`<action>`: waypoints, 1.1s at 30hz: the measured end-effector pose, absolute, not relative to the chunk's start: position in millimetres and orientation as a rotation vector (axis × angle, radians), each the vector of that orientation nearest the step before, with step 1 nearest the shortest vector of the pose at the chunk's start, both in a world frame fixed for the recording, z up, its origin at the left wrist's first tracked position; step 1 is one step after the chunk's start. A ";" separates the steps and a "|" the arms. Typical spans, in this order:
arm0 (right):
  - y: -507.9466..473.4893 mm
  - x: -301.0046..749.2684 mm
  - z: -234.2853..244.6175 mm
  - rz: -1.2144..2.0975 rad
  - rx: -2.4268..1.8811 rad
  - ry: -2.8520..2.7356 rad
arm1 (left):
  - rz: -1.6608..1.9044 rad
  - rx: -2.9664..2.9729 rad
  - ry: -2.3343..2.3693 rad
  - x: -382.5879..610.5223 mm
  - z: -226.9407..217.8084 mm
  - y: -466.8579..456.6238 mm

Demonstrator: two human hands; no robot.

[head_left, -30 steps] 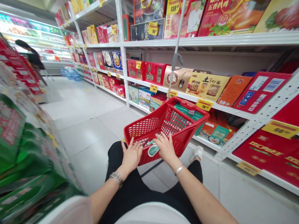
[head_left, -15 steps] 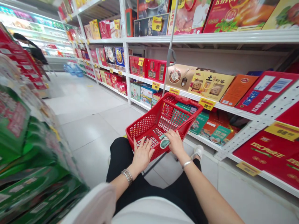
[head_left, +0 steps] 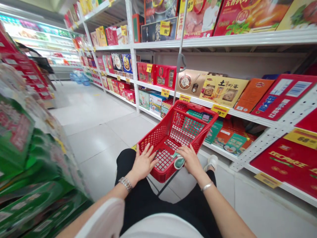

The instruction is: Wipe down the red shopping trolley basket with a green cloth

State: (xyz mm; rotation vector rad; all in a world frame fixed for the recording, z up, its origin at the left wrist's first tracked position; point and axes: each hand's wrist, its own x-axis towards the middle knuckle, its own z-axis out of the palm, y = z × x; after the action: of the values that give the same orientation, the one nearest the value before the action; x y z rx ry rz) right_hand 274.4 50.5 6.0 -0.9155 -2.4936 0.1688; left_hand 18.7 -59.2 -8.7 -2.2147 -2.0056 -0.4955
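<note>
A red plastic shopping basket (head_left: 158,136) stands tilted on the floor in front of my legs, with a long grey pull handle (head_left: 181,59) rising from it. My left hand (head_left: 143,163) rests on the basket's near rim, fingers spread and holding nothing. My right hand (head_left: 190,159) lies on the rim to the right, fingers curled around a small green and white object (head_left: 178,162) that I cannot name. A watch is on my left wrist and a bracelet on my right.
White shelves (head_left: 223,39) of boxed goods with yellow price tags (head_left: 220,110) run along the right side. Green and red packs (head_left: 22,148) are stacked close on the left. A grey tiled aisle floor (head_left: 99,115) leads to a person (head_left: 39,61) at the far left.
The basket has shifted slightly right and toward me. Both hands moved with it, the left one sliding lower on the near rim.
</note>
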 end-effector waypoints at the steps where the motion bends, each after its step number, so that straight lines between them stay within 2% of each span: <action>1: 55.5 278.1 7.6 0.178 -0.958 -2.482 | -0.472 -2.221 -2.024 10.9 -6.0 -53.5; 6: 52.9 274.5 15.1 0.206 -1.144 -2.423 | -0.459 -2.185 -2.006 8.7 -5.3 -28.4; 15: -17.7 252.9 -7.8 0.232 -1.030 -2.510 | -0.476 -2.118 -1.993 36.0 -9.4 -21.1; 27: -8.5 356.2 -23.6 0.238 -1.034 -2.504 | -0.439 -2.215 -1.884 111.7 -44.3 -61.4; 33: -0.1 394.5 -29.1 0.091 -1.190 -2.406 | -0.520 -2.458 -1.708 142.1 -39.9 -73.8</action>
State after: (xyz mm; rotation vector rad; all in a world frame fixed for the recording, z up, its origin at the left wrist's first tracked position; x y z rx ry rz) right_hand 394.5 -0.1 -29.1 -1.1903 -2.4063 0.0908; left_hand 142.1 -73.8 -39.9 -2.4576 -1.7082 -0.5202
